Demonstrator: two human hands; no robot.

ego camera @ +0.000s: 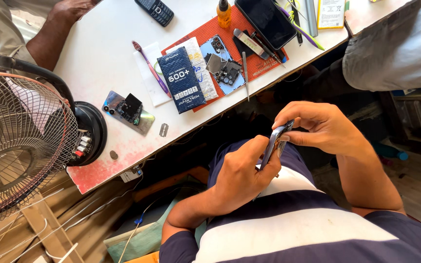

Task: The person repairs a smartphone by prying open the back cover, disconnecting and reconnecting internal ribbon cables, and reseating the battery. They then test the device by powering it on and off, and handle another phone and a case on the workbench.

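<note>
A: Fig. 1, head view. I see my left hand (pixel 242 170) closed around the lower end of a thin, silver-edged phone body (pixel 276 141), held edge-on above my lap; my right hand (pixel 317 127) pinches its upper end between thumb and fingertips. Both hands are clamped on it, away from the white worktable (pixel 103 53) beyond them.

B: Risks?

A: In my judgement, the phone is gripped only at its ends, over the gap below the table edge. A slip of either pinch could drop it to the floor (nothing sits under it but my striped shirt). Too much twist between the two hands could bend the thin frame.

B: Containers?

A: Few. Beyond my right hand, on the orange rubber work mat (pixel 264 63), stands a small orange bottle with a dark cap (pixel 223 13); I cannot tell its contents. Beyond my left hand lies a dark blue printed packet (pixel 181 80), sealed as far as I can tell. A flat razor blade (pixel 163 129) lies loose near the table edge.
</note>
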